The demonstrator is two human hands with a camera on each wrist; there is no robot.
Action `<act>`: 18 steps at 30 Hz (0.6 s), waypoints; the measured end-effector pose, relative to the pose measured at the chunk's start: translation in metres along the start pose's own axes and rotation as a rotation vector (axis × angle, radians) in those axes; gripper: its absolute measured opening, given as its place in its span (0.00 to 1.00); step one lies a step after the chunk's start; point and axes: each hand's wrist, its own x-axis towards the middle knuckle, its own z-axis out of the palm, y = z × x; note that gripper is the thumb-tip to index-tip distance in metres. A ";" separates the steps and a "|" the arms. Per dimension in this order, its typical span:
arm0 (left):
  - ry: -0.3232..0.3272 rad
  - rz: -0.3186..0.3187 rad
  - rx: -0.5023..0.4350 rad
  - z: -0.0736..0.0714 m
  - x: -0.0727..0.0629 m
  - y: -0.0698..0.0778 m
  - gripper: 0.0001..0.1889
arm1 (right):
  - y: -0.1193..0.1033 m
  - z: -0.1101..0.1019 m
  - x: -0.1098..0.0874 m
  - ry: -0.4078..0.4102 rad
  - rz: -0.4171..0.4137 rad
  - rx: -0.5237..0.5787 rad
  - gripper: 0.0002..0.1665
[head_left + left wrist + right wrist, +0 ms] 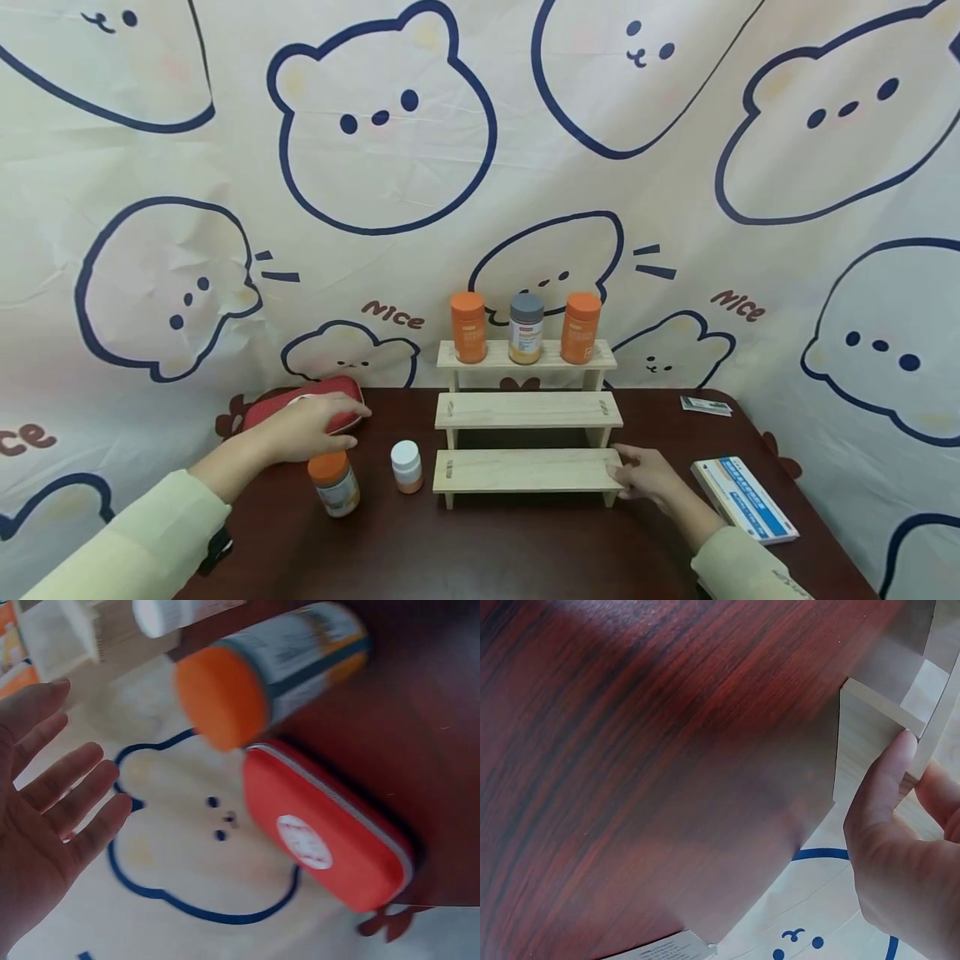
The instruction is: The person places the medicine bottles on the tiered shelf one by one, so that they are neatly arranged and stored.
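Observation:
My right hand (648,475) pinches the right end of the lowest step of a pale wooden three-step stand (525,472); in the right wrist view the thumb (900,754) lies against the step's edge. My left hand (311,427), its fingers extended, is over the table, beside an orange-capped jar (339,492) and a red zippered case (347,388). Nothing is in its palm in the left wrist view. Between that jar and the stand is a small white-capped bottle (407,468). Two orange bottles (469,333) and a grey-capped jar (526,333) line the top step.
On the right of the dark wooden table (517,550) lies a blue and white box (746,500), with a small card (705,406) behind it. A cloth with cartoon bears (382,167) hangs behind the table and along its sides.

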 end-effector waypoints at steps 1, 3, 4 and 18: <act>-0.009 -0.017 -0.009 0.003 -0.002 -0.002 0.21 | 0.000 0.000 0.000 -0.001 -0.001 -0.003 0.34; -0.028 -0.034 -0.028 0.009 -0.006 -0.007 0.22 | 0.000 0.000 0.001 0.000 -0.002 -0.003 0.34; -0.038 -0.043 -0.040 0.012 -0.008 -0.008 0.22 | -0.001 0.000 0.001 0.000 -0.004 -0.001 0.34; -0.087 -0.130 -0.125 0.038 -0.018 -0.020 0.24 | 0.002 -0.001 0.003 0.011 -0.008 0.010 0.35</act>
